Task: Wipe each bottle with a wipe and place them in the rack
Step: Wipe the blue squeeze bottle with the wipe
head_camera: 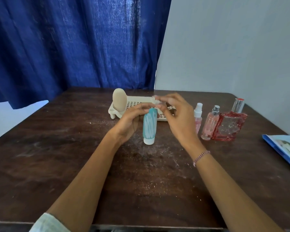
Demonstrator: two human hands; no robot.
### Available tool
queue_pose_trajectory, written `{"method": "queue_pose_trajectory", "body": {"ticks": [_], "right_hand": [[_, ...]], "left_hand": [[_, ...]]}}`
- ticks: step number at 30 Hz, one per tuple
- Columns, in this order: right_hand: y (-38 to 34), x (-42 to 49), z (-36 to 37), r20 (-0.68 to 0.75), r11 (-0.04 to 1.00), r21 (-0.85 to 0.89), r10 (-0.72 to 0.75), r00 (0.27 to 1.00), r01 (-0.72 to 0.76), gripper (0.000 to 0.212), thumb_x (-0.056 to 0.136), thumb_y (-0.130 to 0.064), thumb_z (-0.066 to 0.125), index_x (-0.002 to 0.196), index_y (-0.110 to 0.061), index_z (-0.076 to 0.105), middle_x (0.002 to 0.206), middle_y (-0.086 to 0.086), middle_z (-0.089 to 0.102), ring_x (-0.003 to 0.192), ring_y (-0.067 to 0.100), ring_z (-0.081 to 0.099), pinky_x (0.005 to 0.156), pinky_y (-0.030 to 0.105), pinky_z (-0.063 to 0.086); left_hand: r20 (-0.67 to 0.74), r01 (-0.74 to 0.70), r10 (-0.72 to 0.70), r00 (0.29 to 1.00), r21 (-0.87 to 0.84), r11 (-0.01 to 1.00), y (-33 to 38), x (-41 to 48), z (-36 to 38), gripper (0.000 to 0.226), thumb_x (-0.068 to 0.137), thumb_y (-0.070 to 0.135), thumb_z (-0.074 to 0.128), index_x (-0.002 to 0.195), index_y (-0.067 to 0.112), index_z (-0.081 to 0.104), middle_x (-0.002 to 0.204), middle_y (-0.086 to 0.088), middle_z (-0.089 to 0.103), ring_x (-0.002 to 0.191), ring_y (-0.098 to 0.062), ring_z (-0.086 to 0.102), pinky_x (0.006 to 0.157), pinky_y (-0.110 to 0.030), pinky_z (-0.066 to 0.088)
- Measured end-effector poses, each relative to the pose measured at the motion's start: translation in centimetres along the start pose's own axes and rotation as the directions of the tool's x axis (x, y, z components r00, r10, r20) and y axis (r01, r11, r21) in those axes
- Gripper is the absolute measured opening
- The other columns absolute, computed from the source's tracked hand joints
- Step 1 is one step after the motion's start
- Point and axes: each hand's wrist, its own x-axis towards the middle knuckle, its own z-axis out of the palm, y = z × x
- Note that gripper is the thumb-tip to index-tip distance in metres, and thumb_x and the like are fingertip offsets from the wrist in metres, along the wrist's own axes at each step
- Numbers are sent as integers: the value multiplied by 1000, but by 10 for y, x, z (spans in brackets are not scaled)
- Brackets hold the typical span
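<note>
A teal tube (148, 126) stands cap-down before the beige rack (137, 98) holding one beige bottle (119, 100); white wipe (157, 102) at its top; three pink bottles (210, 124) rightward.

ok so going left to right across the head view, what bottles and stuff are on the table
beige bottle → teal tube → small pink spray bottle → taller pink perfume bottle → red square perfume bottle → blue wipe pack
</note>
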Motion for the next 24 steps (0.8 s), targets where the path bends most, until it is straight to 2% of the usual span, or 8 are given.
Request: {"method": "queue_pose_trajectory", "body": {"ticks": [2, 5, 8, 12, 16, 18, 20, 24], "right_hand": [[7, -4, 1, 11, 999, -31, 16, 1000, -16, 20, 88, -13, 61, 105, -19, 69, 98, -7, 56, 95, 5, 55, 80, 14, 46], [9, -7, 1, 43, 998, -23, 58, 997, -57, 20, 87, -16, 63, 105, -15, 70, 100, -5, 56, 98, 8, 55, 81, 21, 50], [3, -10, 5, 25, 998, 10, 56, 998, -56, 28, 85, -33, 62, 104, -15, 71, 98, -5, 54, 97, 7, 54, 76, 15, 50], [-1, -13, 11, -45, 1000, -24, -1, 999, 0, 22, 81, -25, 69, 99, -13, 72, 93, -5, 52, 88, 3, 53, 73, 9, 46], [5, -12, 9, -111, 995, 19, 95, 989, -93, 35, 78, -21, 73, 112, -17, 66, 98, -3, 65, 88, 4, 59, 74, 18, 53], [8, -10, 8, -147, 990, 7, 141, 979, -142, 31, 76, -22, 75, 106, -14, 69, 98, -1, 68, 87, 6, 62, 75, 26, 56], [5, -11, 9, -144, 995, -24, 97, 985, -101, 22, 76, -20, 75, 95, -11, 72, 94, -1, 69, 87, 6, 62, 75, 31, 56], [-5, -16, 13, -68, 999, -15, -29, 997, 28, 16, 76, -13, 74, 92, -9, 73, 92, -4, 66, 90, 4, 60, 76, 24, 55]], "left_hand": [[7, 18, -18, 1000, -5, 1000, -1, 1, 1, 30, 80, 20, 53, 107, 10, 60, 97, -2, 65, 92, -13, 61, 87, -31, 48], [11, 34, -34, 999, -36, 999, -2, 1, 2, 30, 80, 18, 54, 109, 12, 61, 104, -6, 64, 98, -18, 59, 91, -34, 46], [34, 29, -26, 999, -75, 997, -3, 1, -1, 31, 83, 16, 52, 112, 10, 61, 111, -10, 62, 103, -21, 58, 94, -35, 47], [38, 28, -23, 999, -126, 992, -6, 1, -1, 30, 84, 14, 52, 111, 7, 62, 109, -9, 64, 101, -19, 61, 92, -32, 49], [7, 45, -45, 999, -149, 988, -9, 1, -2, 31, 87, 12, 56, 116, 3, 59, 106, -6, 68, 100, -17, 63, 93, -32, 50], [4, 48, -48, 999, -138, 989, -10, 1, -2, 32, 88, 12, 55, 119, 3, 58, 108, -5, 69, 102, -16, 62, 93, -30, 50], [14, 47, -45, 999, -127, 991, -9, 0, -1, 35, 89, 14, 54, 121, 0, 57, 111, -8, 66, 104, -19, 59, 95, -32, 48], [54, 21, -12, 998, -171, 985, -8, -4, 0, 25, 91, 13, 51, 107, 9, 69, 104, -5, 69, 99, -16, 63, 93, -30, 49]]}}
